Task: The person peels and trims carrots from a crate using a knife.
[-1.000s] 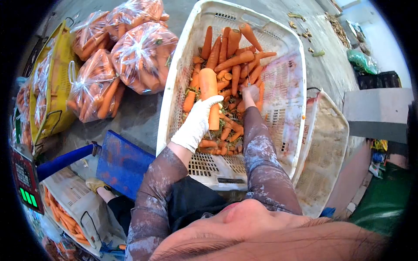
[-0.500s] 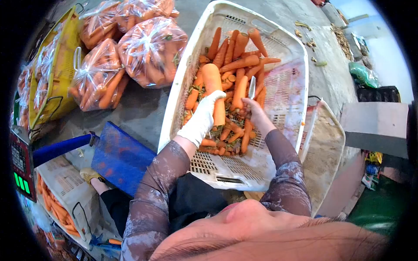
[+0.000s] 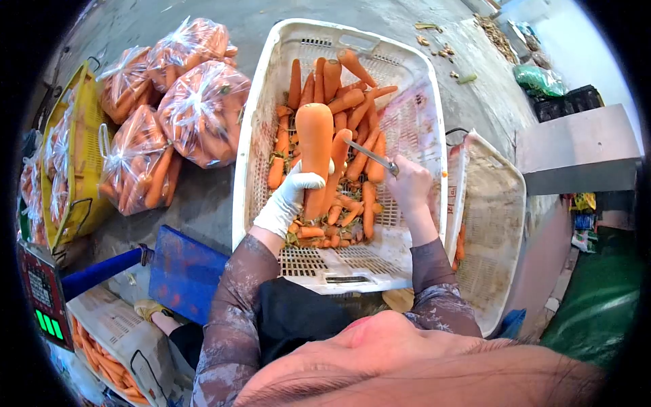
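Note:
My left hand [image 3: 283, 202], in a white glove, is closed around a large thick carrot [image 3: 314, 136] held upright over the crate. A slimmer carrot [image 3: 336, 166] stands against it by the gloved fingertips; whether those fingers grip it too, I cannot tell. In my bare right hand [image 3: 411, 184] is a knife [image 3: 369, 154], its narrow blade pointing left with the tip at the slimmer carrot's upper part. Below both hands, the white plastic crate [image 3: 424, 81] contains whole carrots [image 3: 332, 78] at its far end and cut pieces with trimmings [image 3: 332, 237] nearer me.
Several clear bags of carrots [image 3: 203, 112] stand on the floor to the left, beside a yellow crate [image 3: 74, 156]. A blue scale platform [image 3: 186, 268] and its display [image 3: 46, 298] are at lower left, near another carrot crate [image 3: 115, 325]. A second white crate [image 3: 491, 224] stands right.
My right hand has drawn back to the right, and the knife now points left toward the slimmer carrot. That carrot now stands beside the large one. The view has shifted.

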{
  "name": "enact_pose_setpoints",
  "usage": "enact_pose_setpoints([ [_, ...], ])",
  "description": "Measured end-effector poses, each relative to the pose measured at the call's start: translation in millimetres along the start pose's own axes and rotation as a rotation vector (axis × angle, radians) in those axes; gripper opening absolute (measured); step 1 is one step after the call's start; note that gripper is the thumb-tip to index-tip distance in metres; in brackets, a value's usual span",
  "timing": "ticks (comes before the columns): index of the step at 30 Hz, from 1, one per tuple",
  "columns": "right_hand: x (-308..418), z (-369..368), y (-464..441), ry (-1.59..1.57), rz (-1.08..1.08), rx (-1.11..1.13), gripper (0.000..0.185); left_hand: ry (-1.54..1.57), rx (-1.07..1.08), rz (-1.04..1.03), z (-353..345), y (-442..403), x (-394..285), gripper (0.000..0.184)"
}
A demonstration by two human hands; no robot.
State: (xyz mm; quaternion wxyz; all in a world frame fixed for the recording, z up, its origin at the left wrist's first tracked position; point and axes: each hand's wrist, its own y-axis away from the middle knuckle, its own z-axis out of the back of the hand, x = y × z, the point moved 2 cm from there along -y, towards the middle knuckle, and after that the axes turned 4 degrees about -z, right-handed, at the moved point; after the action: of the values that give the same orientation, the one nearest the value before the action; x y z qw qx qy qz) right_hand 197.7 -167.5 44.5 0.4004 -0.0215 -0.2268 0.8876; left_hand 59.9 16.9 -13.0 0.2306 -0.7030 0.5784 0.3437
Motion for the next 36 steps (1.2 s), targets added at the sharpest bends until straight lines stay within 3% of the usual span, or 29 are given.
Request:
enact_pose_setpoints([
  [6,-13,-19,-2,0.029,-0.048,0.071,0.030,-0.064,-0.006,0.158,-11,9,-10,0.043],
  [7,-27,-39,-4,0.163,-0.110,0.304,0.026,-0.063,-0.005,0.162,-10,10,-6,0.043],
  [8,-42,-59,-1,0.297,-0.174,0.541,0.025,0.023,0.131,0.108,-12,11,-2,0.045],
  [9,-62,-82,8,0.291,-0.182,0.547,0.025,0.104,0.265,0.056,-12,14,-1,0.046],
  [11,-92,-130,17,-0.006,-0.327,0.663,0.027,0.225,0.259,0.006,-30,10,-18,0.044],
  [14,-48,-136,10,-0.051,-0.500,0.622,0.039,0.540,-0.001,-0.063,-25,3,-14,0.041],
  [16,-48,-189,10,-0.082,-0.575,0.699,0.045,0.751,-0.195,-0.083,-13,-1,-8,0.042],
  [18,-37,-223,10,0.011,-0.784,0.690,0.049,0.690,-0.274,-0.039,-5,-3,1,0.042],
  [23,-37,-240,20,0.045,-0.805,0.481,0.053,0.610,-0.307,0.003,1,-6,2,0.041],
  [26,-34,-245,27,0.073,-0.739,0.417,0.041,0.569,-0.267,0.005,-2,-3,-4,0.041],
  [30,-69,-263,48,-0.201,-0.939,0.616,0.031,0.457,-0.161,-0.087,-20,38,-35,0.048],
  [32,-52,-224,57,-1.200,-1.323,0.798,0.029,0.462,-0.158,-0.131,-22,95,-63,0.076],
  [34,-33,-174,64,-1.706,-1.459,0.847,0.032,0.459,-0.234,-0.302,-1,158,-68,0.091],
  [35,-31,-159,74,-1.885,-1.489,1.020,0.037,0.457,-0.271,-0.397,24,200,-69,0.093],
  [36,-26,-140,81,-1.893,-1.491,1.029,0.037,0.433,-0.288,-0.490,34,231,-77,0.083],
])
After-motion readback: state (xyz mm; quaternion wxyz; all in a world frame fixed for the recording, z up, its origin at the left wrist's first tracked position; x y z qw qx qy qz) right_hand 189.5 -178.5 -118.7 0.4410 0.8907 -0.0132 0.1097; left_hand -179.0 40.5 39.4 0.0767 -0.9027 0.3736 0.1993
